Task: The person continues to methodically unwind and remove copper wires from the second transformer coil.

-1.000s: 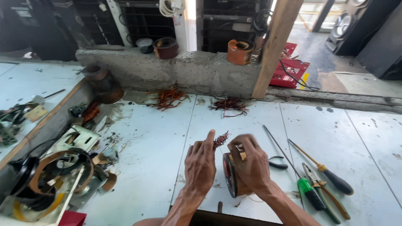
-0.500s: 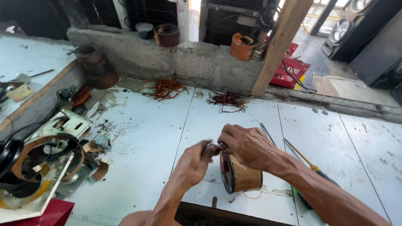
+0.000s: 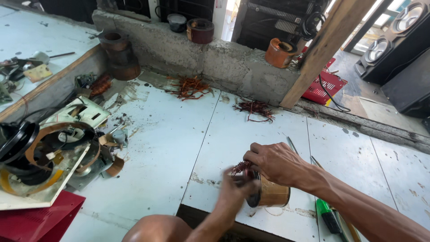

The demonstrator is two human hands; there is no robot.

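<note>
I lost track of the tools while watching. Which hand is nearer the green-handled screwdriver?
Right. The right hand sits just up-left of the green-handled screwdriver; the left hand is farther left, beyond the copper coil.

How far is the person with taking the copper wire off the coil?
Done: two tangles of pulled-off copper wire already lie by the concrete ledge. In hand: the right hand steadies the small coil on the table while the left hand, blurred, pulls at a tuft of reddish wire. Left: the coil's tan wrap looks intact, so most of it seems not yet unwound.
</note>
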